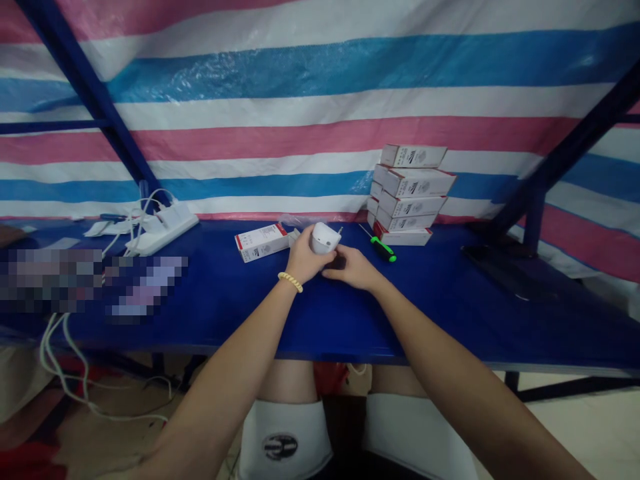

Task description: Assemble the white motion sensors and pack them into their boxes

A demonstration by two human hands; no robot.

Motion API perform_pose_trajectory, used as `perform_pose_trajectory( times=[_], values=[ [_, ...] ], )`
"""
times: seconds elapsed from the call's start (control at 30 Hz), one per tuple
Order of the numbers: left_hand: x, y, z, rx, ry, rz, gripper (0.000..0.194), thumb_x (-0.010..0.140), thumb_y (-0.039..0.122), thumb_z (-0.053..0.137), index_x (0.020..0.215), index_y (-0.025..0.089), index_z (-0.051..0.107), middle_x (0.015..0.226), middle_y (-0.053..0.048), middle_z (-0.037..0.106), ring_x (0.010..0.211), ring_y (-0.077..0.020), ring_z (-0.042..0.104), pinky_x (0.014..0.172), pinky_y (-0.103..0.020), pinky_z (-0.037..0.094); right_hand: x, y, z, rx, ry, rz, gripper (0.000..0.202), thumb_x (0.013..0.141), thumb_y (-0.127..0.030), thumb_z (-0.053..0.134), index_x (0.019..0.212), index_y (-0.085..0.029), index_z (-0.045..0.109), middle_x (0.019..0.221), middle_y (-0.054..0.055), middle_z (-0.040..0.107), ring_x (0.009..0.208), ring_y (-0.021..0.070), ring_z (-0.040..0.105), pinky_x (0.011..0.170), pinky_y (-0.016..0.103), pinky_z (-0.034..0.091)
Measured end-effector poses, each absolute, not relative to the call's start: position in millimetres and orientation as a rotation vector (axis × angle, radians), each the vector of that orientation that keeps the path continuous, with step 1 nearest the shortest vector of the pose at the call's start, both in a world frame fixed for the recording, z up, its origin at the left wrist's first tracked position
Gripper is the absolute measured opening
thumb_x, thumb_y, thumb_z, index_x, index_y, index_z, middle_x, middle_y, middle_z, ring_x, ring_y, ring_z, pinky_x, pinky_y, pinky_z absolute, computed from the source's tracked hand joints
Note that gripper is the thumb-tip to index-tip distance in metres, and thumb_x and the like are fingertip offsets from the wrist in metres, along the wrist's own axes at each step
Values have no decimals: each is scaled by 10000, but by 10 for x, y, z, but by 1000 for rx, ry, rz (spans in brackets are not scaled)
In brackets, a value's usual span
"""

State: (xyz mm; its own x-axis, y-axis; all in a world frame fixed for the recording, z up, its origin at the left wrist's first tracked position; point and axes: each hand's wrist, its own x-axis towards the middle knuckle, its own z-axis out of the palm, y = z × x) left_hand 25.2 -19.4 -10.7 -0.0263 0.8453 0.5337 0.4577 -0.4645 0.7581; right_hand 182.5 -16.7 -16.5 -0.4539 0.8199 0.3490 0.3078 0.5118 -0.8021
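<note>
My left hand [303, 259], with a twisted yellow band at its wrist, is wrapped round a small white rounded plastic device [324, 239] held just above the blue table. Close against the device's lower right side is my right hand [356, 268], its thumb and fingers curled together. A dark patch shows between those fingers; what they grip is unclear. A small metal tip sticks up behind the device. Left of my hands lies a white and red box [263, 241], apparently open at its right end. To the right lies a green and black screwdriver [383, 249], its shaft pointing back left.
Several white and red boxes [413, 193] are stacked at the back of the blue table [430, 313]. A white power strip [163, 230] with cables stands back left. A dark flat object [507, 270] lies right. Blue frame posts [570, 143] flank a striped sheet [280, 140].
</note>
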Motion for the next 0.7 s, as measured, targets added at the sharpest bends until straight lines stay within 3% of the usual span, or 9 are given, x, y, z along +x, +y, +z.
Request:
perform_pose_trajectory(
  times=[0.1,0.23,0.37,0.53,0.7],
  values=[
    [225,-187,-107,2061,1418,1508,680,550,92,758,1201,142,565,1120,-90,613,1058,-268,589,959,-397,472,1892,-96,-140,-823,-1785,1075,430,637,-338,722,1010,-165,595,911,58,677,746,175,616,610,307,492],
    [206,-173,-145,2229,1459,1464,706,550,74,727,1231,161,564,1136,-82,556,1090,-264,568,998,-391,459,1949,-28,-115,-931,-1594,1042,350,685,-429,670,907,-163,623,684,35,636,606,165,587,463,267,423],
    [203,-170,-176,2316,1489,1373,731,588,98,706,1286,199,516,1153,-70,529,1104,-259,556,994,-388,463,1955,-18,-113,-1038,-1602,899,288,694,-421,651,809,-156,655,579,10,603,500,123,524,460,261,396],
    [135,-163,-170,2443,1612,1275,717,609,76,672,1295,193,499,1207,-99,537,1156,-308,522,1020,-431,425,1987,4,-120,-1116,-1567,750,231,691,-395,649,738,-170,675,581,11,621,516,121,528,486,256,396],
    [50,-188,-128,2437,1815,1244,677,601,28,634,1249,184,516,1198,-123,540,1164,-340,504,987,-461,422,2143,104,-44,-1097,-1162,728,197,688,-367,643,706,-173,615,641,7,629,486,91,511,439,219,370]
  ],
)
